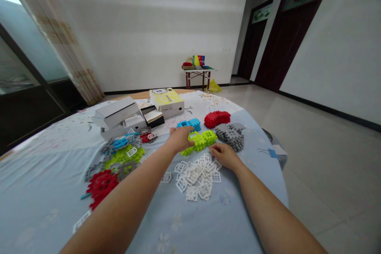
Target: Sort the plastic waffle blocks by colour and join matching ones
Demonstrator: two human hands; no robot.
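Now, left hand (180, 139) at green row's (205, 139) left end, thumb and fingers parted; can't tell if gripping. Right hand (225, 154) curled by white heap's (196, 176) far edge, hold hidden. Colours grouped apart, seemingly to keep kinds separate.

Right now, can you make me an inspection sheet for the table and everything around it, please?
Surface: pale blue flowered tablecloth.
Job's things: white pieces heaped; green pieces, blue pieces, red pieces and grey pieces grouped behind.
Clutter: mixed pieces at left; white box, black box, yellow-and-white box farther back.
Left grip: at the green pieces; hold unclear.
Right grip: curled at the white pieces' far edge; hold unclear.
Cables: nothing seen for certain.
Surroundings: small table with things on top, yellow bag, curtain, dark red door.
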